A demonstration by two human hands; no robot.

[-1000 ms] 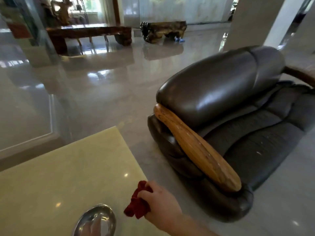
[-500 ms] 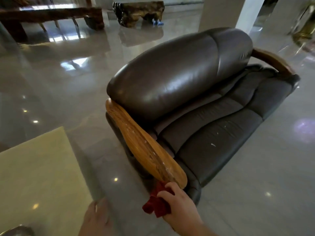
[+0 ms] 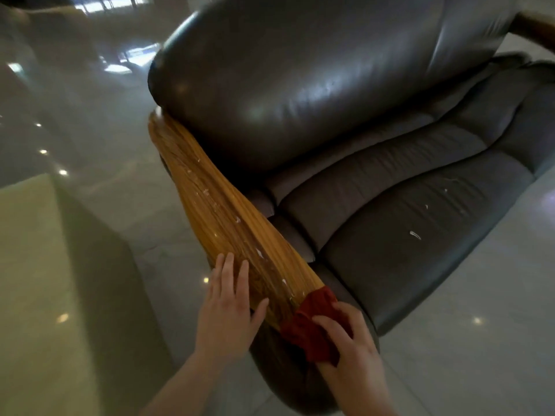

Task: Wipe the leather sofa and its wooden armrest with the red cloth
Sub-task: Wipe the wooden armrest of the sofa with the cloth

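At lower centre, the right hand clutches the crumpled red cloth against the long glossy wooden armrest of the dark leather sofa. The left hand lies flat and released on the wood just beside it. A pale yellow-green stone worktop fills the left edge.

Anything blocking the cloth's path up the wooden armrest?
Only the left hand, resting flat on the wooden armrest just ahead of the red cloth that the right hand presses on its near end. Beyond it, only white specks.
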